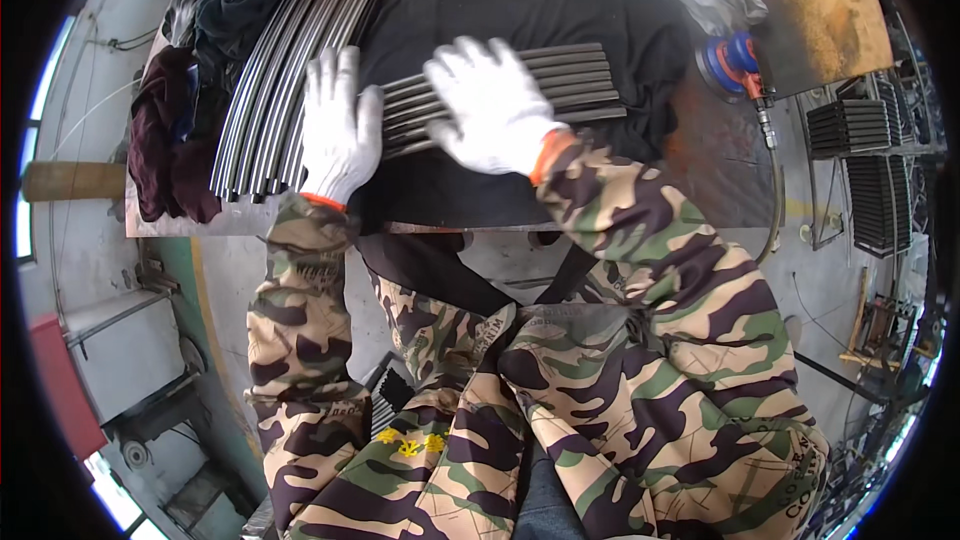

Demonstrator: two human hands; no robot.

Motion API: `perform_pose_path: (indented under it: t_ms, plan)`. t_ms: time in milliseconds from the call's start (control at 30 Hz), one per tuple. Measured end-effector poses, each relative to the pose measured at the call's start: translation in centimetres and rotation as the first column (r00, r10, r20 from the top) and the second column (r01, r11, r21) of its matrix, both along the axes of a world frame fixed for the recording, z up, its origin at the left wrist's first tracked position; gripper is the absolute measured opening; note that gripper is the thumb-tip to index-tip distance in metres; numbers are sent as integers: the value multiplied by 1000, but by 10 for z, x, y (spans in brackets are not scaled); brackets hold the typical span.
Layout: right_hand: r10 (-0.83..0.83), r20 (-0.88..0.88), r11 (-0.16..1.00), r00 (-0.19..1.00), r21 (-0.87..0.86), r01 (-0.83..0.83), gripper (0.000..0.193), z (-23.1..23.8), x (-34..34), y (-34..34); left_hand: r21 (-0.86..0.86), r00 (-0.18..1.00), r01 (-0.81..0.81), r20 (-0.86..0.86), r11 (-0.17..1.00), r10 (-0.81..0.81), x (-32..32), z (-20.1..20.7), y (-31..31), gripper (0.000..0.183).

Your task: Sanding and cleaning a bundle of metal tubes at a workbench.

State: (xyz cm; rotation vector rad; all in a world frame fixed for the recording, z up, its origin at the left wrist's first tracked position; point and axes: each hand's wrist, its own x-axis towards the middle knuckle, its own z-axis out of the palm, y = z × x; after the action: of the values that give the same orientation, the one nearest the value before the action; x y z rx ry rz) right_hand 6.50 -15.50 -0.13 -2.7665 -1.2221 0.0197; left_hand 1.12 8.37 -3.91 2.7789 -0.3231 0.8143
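Our gloved hands press flat on a row of metal rods [580, 85] lying across the black mat [520, 0] on the workbench.

The rods look stiff, smooth and heavy together, likely to roll; we judge a hold near the middle of the row steadies them best. Our right hand [490, 105] lies spread open on top, gripping nothing; our left hand [340, 130] rests open at their left ends, beside a second stack of rods [270, 90]. Dark rags [170, 130] sit further left, a blue air tool [735, 60] to the right.
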Motion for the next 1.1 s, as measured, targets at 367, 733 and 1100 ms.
perform_pose_path:
  t_ms: [367, 733, 1100]
  plan:
    - [-171, 205, 982, 964, -41, 183, 76, -13, 24, -100, 91, 967, -10, -252, 996, 32, -26, 8, -28, 65]
    - [161, -1, 983, 987, -92, -160, 73, 3, -11, 25, -136, 963, 52, -255, 989, -85, -34, -3, -17, 65]
    - [-107, 70, 976, 992, -181, 118, 71, 9, 21, -58, -65, 975, -10, -221, 998, -4, -29, 6, -36, 58]
